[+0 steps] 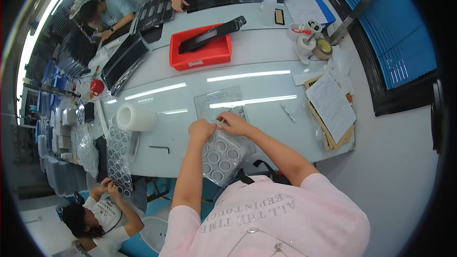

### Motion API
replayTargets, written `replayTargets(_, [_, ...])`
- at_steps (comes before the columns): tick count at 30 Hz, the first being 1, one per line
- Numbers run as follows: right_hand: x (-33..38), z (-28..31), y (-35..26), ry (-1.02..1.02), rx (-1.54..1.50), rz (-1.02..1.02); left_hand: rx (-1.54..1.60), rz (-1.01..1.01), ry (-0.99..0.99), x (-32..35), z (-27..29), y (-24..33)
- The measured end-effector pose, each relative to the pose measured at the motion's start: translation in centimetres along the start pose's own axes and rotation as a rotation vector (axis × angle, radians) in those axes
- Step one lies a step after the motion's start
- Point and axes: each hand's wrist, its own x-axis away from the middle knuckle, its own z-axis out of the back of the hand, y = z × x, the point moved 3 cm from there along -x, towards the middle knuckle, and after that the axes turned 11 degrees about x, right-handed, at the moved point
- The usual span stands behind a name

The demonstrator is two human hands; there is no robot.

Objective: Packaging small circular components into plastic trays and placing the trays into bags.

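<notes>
A clear plastic sheet of round grey-white rings (pixel 220 157) leans at the near table edge, close against my body. My left hand (pixel 202 128) is closed on its upper edge, with the fingertips hidden behind the fist. Just to the right, my right hand (pixel 234 124) is curled over the top of the same sheet, thumb and forefinger drawn together; anything between them is too small to make out. Beyond my hands a flat clear plate or bag (pixel 219 97) lies on the table (pixel 266 85).
A black hex key (pixel 160 148) and a white roll (pixel 135 117) lie to the left. Farther off stands a red bin (pixel 200 62) holding a black part (pixel 209 37). Papers (pixel 332 107) are at right. At lower left, a co-worker handles another ring sheet (pixel 117 154).
</notes>
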Motion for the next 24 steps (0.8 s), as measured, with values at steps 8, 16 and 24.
replayTargets(8, [-3.1,0.8,-0.6,-0.445,-0.060,0.007,0.081,-0.009,0.183,1.8,-0.4,0.0])
replayTargets(16, [-3.1,-1.2,2.3,-0.331,-0.195,0.072,0.070,-0.056,0.266,2.2,-0.1,0.8])
replayTargets(24, [-3.0,-2.2,0.5,-0.187,0.155,0.172,0.056,-0.011,0.648,2.7,-1.5,0.7])
